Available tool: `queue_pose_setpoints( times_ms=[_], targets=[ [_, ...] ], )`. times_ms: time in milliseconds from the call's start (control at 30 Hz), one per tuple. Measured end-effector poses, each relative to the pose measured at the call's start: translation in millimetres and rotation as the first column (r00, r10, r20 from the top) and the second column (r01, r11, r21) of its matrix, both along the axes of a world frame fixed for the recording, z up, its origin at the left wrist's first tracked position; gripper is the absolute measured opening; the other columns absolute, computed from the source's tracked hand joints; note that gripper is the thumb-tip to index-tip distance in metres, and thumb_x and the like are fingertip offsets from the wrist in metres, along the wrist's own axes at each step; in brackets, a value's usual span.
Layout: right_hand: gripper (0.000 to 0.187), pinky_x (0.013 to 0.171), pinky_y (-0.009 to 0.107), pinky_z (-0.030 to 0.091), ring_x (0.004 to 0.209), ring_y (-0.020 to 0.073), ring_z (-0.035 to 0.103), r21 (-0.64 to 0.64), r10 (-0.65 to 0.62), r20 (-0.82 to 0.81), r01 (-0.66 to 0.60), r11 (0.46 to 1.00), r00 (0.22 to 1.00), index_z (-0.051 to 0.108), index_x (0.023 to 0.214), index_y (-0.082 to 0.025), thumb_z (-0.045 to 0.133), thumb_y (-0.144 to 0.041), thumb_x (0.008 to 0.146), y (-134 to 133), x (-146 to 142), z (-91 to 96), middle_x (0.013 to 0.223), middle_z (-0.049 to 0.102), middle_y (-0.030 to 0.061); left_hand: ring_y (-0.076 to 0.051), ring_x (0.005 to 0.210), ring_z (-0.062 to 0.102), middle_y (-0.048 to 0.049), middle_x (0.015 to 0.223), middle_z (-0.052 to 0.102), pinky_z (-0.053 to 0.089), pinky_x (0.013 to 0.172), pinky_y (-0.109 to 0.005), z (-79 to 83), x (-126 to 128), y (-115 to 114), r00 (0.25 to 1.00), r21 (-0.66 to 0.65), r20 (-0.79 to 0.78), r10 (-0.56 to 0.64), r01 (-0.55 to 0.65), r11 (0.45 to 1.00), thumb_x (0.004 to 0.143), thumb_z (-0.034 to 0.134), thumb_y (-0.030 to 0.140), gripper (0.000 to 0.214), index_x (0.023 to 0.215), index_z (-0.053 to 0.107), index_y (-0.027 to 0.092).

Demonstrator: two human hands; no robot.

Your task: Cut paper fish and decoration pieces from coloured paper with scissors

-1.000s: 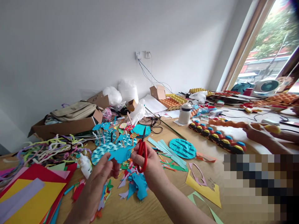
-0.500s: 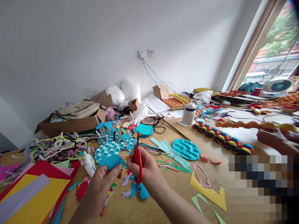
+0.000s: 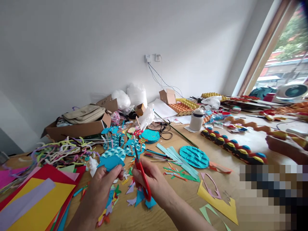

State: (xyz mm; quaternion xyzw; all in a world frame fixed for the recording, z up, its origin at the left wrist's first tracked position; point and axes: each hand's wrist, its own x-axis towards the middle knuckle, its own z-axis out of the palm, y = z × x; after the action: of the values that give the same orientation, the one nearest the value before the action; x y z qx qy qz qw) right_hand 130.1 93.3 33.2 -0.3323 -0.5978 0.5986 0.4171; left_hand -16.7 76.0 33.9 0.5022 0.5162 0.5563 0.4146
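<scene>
Pinched in my left hand [image 3: 104, 179] is a blue paper cutout [image 3: 112, 162] with a curved, notched edge. My right hand [image 3: 150, 176] grips red-handled scissors [image 3: 143, 178], whose blades point up and away from me, apart from the paper. Just beyond the cutout lies a light-blue disc of wavy paper strips [image 3: 116, 153]. A white glue bottle [image 3: 93, 166] stands partly hidden behind my left hand. Blue paper scraps [image 3: 140, 197] and other coloured bits lie on the wooden table beneath and between my hands.
Stacked coloured paper [image 3: 45, 199] lies at left, near tangled pipe cleaners [image 3: 72, 152]. A blue textured disc [image 3: 194, 156], paper strips [image 3: 178, 160] and a white lidded mug [image 3: 196, 120] stand right of centre. Another person's hand [image 3: 284, 147] holds a painted egg-carton strip [image 3: 252, 123] at far right.
My right hand and the scissors have come slightly down, away from the blue paper. The cutout has turned a little in my left hand. The whole view has shifted slightly.
</scene>
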Motion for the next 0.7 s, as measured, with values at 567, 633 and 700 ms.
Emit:
queue_pose_setpoints(
  times_ms=[567, 633, 700],
  targets=[
    [0.021, 0.04, 0.018, 0.02, 0.045, 0.0058, 0.03, 0.108, 0.032, 0.372, -0.078, 0.991, 0.928, 0.037, 0.058, -0.018, 0.046, -0.026, 0.075, -11, 1, -17.7, 0.051, 0.034, -0.005, -0.015, 0.063, 0.059, 0.0006, 0.063, 0.066, 0.049, 0.062, -0.025, 5.6, 2, 1, 0.935, -0.065, 0.354, 0.013, 0.011, 0.998, 0.063, 0.066, 0.023, 0.008, 0.062, 0.065, 0.015],
    [0.02, 0.039, 0.018, 0.02, 0.045, 0.0057, 0.03, 0.113, 0.036, 0.375, -0.084, 0.99, 0.926, 0.038, 0.059, -0.018, 0.046, -0.026, 0.075, -10, 0, -18.3, 0.052, 0.035, -0.005, -0.016, 0.063, 0.061, 0.0002, 0.061, 0.066, 0.05, 0.062, -0.026, 5.5, 3, 2, 0.928, -0.085, 0.371, 0.019, 0.014, 0.996, 0.062, 0.067, 0.024, 0.009, 0.063, 0.066, 0.015],
    [0.02, 0.039, 0.017, 0.02, 0.045, 0.0056, 0.031, 0.12, 0.038, 0.375, -0.089, 0.989, 0.926, 0.039, 0.06, -0.018, 0.046, -0.027, 0.076, -8, 0, -20.9, 0.053, 0.035, -0.0049, -0.017, 0.063, 0.061, 0.0002, 0.06, 0.066, 0.05, 0.061, -0.026, 6.3, 4, 2, 0.924, -0.096, 0.382, 0.018, 0.02, 0.995, 0.061, 0.068, 0.024, 0.01, 0.064, 0.066, 0.015]
  ],
)
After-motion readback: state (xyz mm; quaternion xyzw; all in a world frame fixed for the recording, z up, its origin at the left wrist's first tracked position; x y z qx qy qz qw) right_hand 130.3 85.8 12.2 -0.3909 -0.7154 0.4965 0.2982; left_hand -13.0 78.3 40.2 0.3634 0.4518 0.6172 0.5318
